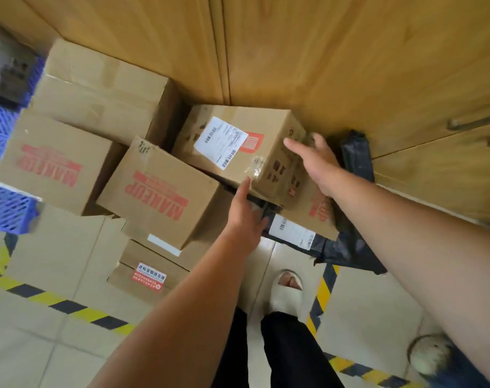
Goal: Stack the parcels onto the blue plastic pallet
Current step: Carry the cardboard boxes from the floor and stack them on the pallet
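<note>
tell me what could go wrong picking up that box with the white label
1. The left hand and right hand only touch the labelled box with straight fingers, no firm grip yet; it could slip toward the slippered foot below.
2. That box sits tilted on a black bag, so the pile may shift as it lifts.
3. The tilted MAKEUP box close beside it might slide.

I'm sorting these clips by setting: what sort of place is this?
Probably a parcel storage or sorting room. Taped cardboard boxes with shipping labels are piled on the tiled floor, a blue plastic pallet sits at the left, and yellow-and-black hazard tape marks the floor.
</note>
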Tool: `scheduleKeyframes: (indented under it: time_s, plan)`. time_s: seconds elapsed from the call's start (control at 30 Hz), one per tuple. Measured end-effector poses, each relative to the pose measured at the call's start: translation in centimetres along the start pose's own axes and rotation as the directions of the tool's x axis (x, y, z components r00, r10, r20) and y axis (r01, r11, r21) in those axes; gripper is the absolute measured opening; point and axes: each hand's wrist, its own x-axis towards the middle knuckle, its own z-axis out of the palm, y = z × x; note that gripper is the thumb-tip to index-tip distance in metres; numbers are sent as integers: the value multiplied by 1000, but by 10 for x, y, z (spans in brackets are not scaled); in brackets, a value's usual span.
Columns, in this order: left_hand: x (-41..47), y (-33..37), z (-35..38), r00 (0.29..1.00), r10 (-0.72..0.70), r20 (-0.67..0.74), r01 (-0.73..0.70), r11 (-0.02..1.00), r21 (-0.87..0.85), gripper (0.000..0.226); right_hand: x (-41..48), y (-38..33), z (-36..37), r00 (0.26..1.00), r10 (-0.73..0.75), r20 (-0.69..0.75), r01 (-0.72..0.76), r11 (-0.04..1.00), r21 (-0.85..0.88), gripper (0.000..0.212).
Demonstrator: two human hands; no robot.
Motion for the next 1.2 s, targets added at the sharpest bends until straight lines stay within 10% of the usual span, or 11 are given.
scheduleKeyframes:
  time_s: [0.27, 0.5, 1.2]
  plan:
    - [1, 23, 16, 1000, 5, -24, -9, 987, -162, 58, 32, -25, 27, 993, -49, -107, 46, 999, -27, 112]
    - [-25, 26, 8, 990, -27, -141, 23, 999, -33, 26, 1, -21, 20, 996, -43, -79, 37, 997, -72, 66]
    - [-377, 57, 2, 999, -16, -37, 18, 998, 54, 28, -336, -132, -82, 991, -128, -45, 123, 986, -113, 72]
